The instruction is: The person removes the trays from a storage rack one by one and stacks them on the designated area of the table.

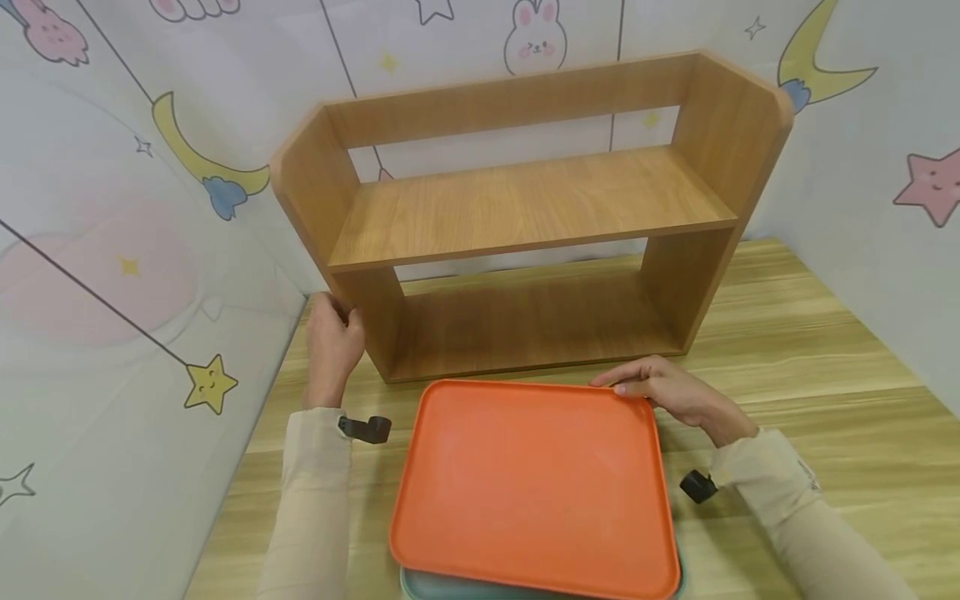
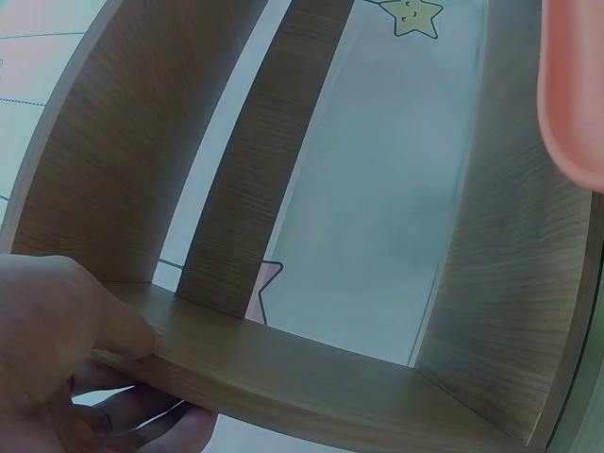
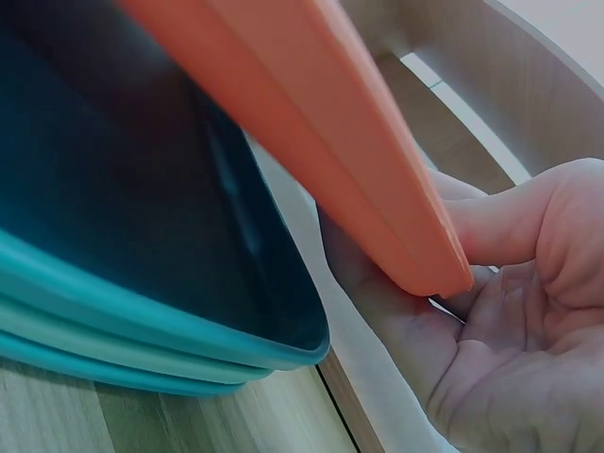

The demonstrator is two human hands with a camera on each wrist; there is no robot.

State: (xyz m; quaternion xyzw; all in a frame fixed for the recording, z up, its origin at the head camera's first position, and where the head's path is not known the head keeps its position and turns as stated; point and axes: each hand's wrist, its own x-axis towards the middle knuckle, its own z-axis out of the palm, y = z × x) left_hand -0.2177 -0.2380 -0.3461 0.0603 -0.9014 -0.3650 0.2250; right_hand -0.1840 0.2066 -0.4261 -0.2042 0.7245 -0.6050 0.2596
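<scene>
A two-tier wooden shelf (image 1: 525, 204) stands on the table, and my left hand (image 1: 333, 342) grips its left side panel near the lower front edge. The left wrist view has the thumb of that hand (image 2: 57, 340) on the panel's inner face and the fingers behind it. With my right hand (image 1: 678, 396) I pinch the far right corner of an orange tray (image 1: 532, 483). In the right wrist view, the tray's edge is raised above several stacked teal trays (image 3: 170, 321), with thumb above and fingers below. Most of that stack is hidden in the head view.
The trays lie on a wood-grain table (image 1: 810, 375) in front of the shelf. A printed cloth (image 1: 135, 317) with moons and stars hangs along the left side, the back and the right. Each wrist bears a small black camera (image 1: 697, 486).
</scene>
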